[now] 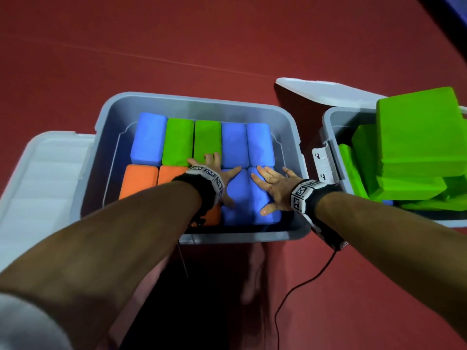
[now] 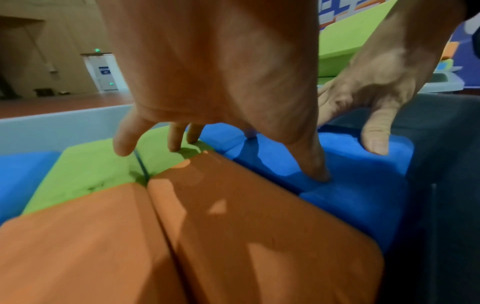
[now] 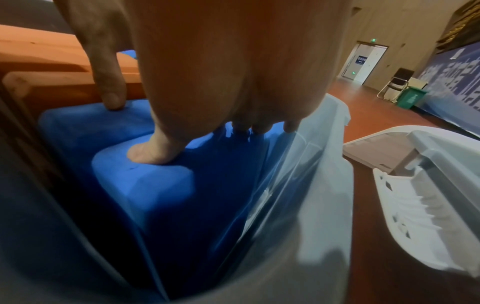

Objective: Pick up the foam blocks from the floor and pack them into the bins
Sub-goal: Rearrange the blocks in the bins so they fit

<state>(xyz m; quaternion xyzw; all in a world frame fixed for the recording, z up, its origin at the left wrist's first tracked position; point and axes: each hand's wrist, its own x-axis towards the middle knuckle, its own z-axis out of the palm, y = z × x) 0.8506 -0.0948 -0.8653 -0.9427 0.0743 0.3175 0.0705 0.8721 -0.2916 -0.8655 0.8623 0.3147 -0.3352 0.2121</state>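
Note:
A grey bin (image 1: 288, 127) in the middle holds two rows of foam blocks standing side by side: blue (image 1: 149, 137) and green (image 1: 177, 140) at the back, orange (image 1: 139, 180) and blue (image 1: 238, 203) in front. My left hand (image 1: 227, 178) lies palm down with spread fingers; its fingertips (image 2: 176, 146) touch a green block (image 2: 98, 168) and its thumb presses a blue one (image 2: 350, 185). My right hand (image 1: 275, 188) lies flat on the front right blue block (image 3: 161, 195), thumb (image 3: 153, 154) pressed into it. Neither hand holds anything.
A second grey bin (image 1: 331, 122) at the right is piled high with loose green blocks (image 1: 417, 147). One white lid (image 1: 45, 173) lies left of the middle bin, another (image 1: 323, 92) behind the right bin. A black cable (image 1: 303, 286) trails over the red floor (image 1: 227, 46).

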